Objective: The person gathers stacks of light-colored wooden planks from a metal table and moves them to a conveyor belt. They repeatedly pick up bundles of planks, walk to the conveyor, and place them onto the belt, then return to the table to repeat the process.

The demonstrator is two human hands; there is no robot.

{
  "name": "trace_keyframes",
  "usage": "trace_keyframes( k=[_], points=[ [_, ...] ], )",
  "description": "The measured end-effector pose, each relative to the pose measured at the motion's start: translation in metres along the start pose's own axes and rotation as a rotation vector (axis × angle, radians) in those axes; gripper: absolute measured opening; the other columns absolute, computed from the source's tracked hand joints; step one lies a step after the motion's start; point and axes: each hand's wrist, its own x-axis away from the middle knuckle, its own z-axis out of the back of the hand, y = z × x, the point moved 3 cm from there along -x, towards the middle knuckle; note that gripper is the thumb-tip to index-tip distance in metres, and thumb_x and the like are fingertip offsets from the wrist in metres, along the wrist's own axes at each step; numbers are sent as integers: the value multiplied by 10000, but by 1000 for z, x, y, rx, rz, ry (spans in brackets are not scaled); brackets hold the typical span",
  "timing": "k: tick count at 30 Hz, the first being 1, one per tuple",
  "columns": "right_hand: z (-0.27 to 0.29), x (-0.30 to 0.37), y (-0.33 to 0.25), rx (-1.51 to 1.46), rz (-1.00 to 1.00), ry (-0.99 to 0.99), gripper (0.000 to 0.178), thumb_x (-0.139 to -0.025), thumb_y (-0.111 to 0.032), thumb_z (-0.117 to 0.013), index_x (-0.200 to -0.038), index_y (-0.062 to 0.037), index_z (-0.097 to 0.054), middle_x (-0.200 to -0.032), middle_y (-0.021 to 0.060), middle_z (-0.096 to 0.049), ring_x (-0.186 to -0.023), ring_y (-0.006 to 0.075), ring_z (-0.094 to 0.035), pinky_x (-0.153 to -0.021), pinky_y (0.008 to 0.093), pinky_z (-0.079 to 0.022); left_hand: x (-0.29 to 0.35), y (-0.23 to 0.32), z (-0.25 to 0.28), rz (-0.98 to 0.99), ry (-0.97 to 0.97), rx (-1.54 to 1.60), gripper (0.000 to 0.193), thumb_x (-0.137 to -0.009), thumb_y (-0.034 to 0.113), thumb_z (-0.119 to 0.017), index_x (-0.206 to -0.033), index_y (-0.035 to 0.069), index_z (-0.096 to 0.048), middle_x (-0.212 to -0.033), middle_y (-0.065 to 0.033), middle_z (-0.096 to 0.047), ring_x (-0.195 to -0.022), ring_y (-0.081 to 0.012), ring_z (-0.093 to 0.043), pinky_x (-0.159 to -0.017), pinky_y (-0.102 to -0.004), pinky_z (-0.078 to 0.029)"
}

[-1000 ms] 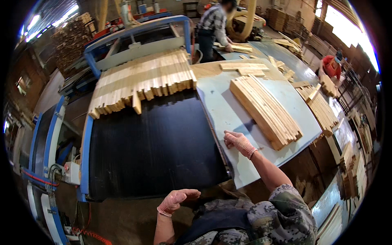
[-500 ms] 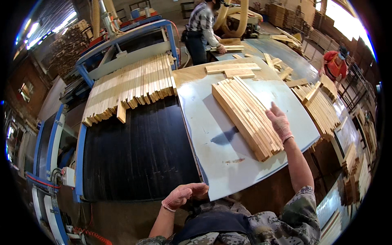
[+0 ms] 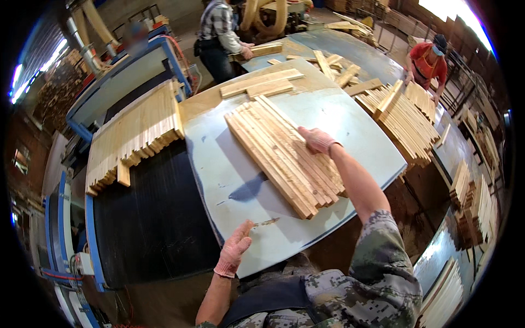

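A row of pale wooden slats point(image 3: 280, 156) lies side by side on the light blue-grey tabletop point(image 3: 366, 146), slanting from far left to near right. My right hand point(image 3: 318, 141), in a pinkish knit glove, touches the row along its right side, fingers reaching toward the wood; some fingers are partly hidden. My left hand point(image 3: 235, 249), gloved alike, hovers by the table's near left edge. Its fingers stretch out and hold nothing, apart from the slats. Two loose boards point(image 3: 262, 83) lie beyond the far end of the row.
Left of the table runs a black conveyor belt point(image 3: 156, 218) in a blue frame, carrying a packed row of slats point(image 3: 134, 131). More slats point(image 3: 396, 123) are piled at right. One co-worker point(image 3: 219, 41) handles boards at the back; another in red point(image 3: 426, 68) stands at far right.
My view has shifted to the right. My left hand has risen from the table's corner to above its near edge. The row looks wider and flatter under my right hand.
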Motion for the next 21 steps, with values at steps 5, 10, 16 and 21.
trace_keyframes(
  k=[5,10,16,21],
  points=[
    [-14,-16,6,-94,64,87,897,-1028,-742,-381,-1432,17,-634,-1468,248,-622,-1400,398,-561,-1189,439,-401,-36,-15,5,-87,6,-230,835,-1002,264,-727,-1651,-35,-295,-1691,-218,-367,-1582,-312,-329,-1296,-414,-231],
    [-19,3,-2,-149,51,70,840,-1024,-707,-440,-1439,-3,-634,-1477,227,-623,-1373,379,-590,-1154,457,-436,-76,-16,-14,-160,91,-258,829,-1024,183,-669,-1690,9,-208,-1742,-209,-256,-1618,-294,-245,-1299,-410,-206],
    [-30,45,6,-186,63,23,819,-1029,-705,-448,-1388,-4,-675,-1393,239,-671,-1297,377,-643,-1114,472,-472,-117,-17,-34,-254,220,-357,798,-1062,210,-614,-1696,7,-176,-1728,-223,-270,-1599,-301,-272,-1287,-398,-228],
    [-56,77,8,-109,114,-111,873,-1023,-722,-442,-1394,41,-648,-1380,269,-669,-1307,400,-638,-1094,481,-489,-99,-9,-55,-215,220,-484,751,-1099,253,-562,-1680,-26,-176,-1686,-218,-353,-1467,-286,-469,-1212,-394,-371]
  ],
)
